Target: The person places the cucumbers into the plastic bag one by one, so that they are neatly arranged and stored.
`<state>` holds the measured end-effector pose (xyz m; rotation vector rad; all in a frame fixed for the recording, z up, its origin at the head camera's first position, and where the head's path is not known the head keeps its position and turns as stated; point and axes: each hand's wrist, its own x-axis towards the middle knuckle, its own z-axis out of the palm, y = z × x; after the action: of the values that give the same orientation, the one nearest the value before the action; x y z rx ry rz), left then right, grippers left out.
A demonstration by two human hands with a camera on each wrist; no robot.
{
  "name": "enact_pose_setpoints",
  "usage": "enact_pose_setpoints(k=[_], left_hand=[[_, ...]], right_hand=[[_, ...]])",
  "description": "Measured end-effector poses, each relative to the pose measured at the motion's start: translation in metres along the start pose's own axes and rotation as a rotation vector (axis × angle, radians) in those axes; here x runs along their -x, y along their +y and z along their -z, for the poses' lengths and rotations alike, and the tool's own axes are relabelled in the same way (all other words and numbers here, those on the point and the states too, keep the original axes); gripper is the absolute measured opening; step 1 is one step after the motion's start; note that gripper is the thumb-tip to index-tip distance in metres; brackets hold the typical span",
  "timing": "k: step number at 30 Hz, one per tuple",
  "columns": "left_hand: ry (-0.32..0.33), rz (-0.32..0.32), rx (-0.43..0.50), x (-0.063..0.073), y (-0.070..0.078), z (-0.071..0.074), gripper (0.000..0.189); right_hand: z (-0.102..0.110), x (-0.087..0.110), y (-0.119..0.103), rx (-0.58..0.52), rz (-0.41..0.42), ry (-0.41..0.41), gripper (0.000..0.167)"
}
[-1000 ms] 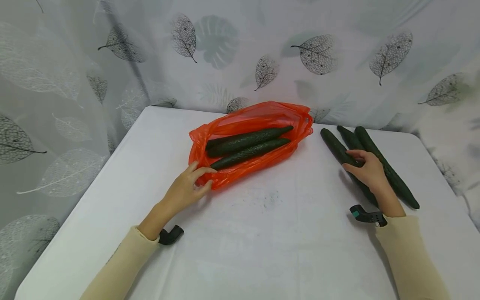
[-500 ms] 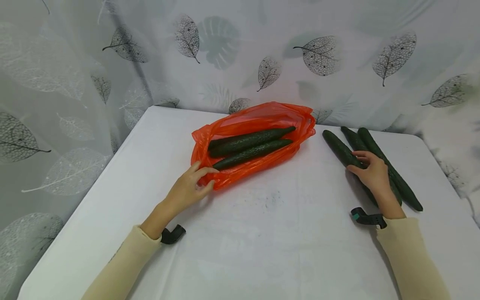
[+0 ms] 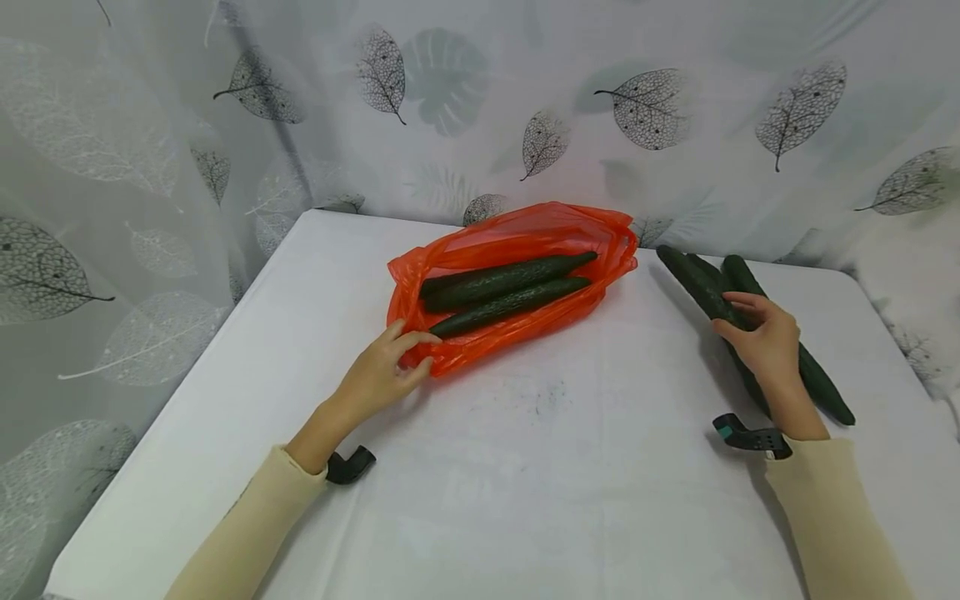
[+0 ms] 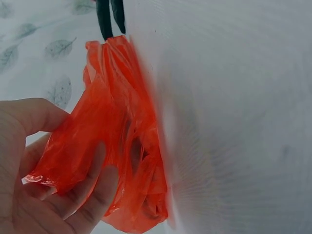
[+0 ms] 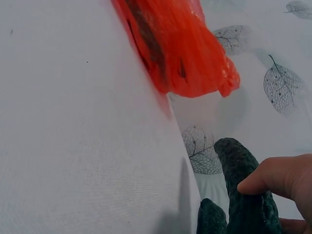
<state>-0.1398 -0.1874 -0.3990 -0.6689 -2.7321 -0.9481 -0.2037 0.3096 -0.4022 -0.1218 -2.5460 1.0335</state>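
Observation:
My left hand [image 3: 382, 371] holds the near left edge of a red plastic bag [image 3: 517, 329], its thumb and fingers about the thin film in the left wrist view. Dark green cucumbers [image 3: 506, 279] lie in the bag's opening. On the right, my right hand [image 3: 768, 337] grips a cucumber [image 3: 690, 279] between thumb and fingers. This cucumber [image 5: 239, 163] looks raised off the table in the right wrist view. Two more cucumbers lie beside it: one [image 3: 825, 387] to the right, partly under the hand, and one [image 3: 705, 268] mostly covered by the held cucumber.
A white-covered table [image 3: 510, 483] carries everything. Behind it hangs a leaf-printed curtain [image 3: 480, 92], close to the table's back edge. Bare white cloth lies between the bag and the right-hand cucumbers.
My right hand has lifted its cucumber slightly, and it now covers most of the middle one. My left hand stays at the bag's edge. The head view has shifted a little.

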Motion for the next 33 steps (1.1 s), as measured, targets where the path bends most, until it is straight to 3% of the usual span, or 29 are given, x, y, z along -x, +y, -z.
enact_pose_setpoints(k=[4,9,18,33], left_hand=[[0.003,0.003,0.010,0.000,0.000,0.000,0.027],[0.019,-0.008,0.022,0.000,0.000,0.000,0.027],[0.049,-0.018,0.018,0.000,-0.002,0.002,0.027],[0.074,-0.046,0.039,-0.001,-0.001,0.005,0.030]], right_hand=[[0.002,-0.001,-0.009,-0.072,-0.032,0.053,0.041],[0.007,-0.001,-0.020,-0.130,-0.009,0.084,0.041],[0.015,0.001,-0.039,-0.142,0.010,0.058,0.043],[0.017,0.008,-0.067,-0.211,0.158,-0.023,0.043]])
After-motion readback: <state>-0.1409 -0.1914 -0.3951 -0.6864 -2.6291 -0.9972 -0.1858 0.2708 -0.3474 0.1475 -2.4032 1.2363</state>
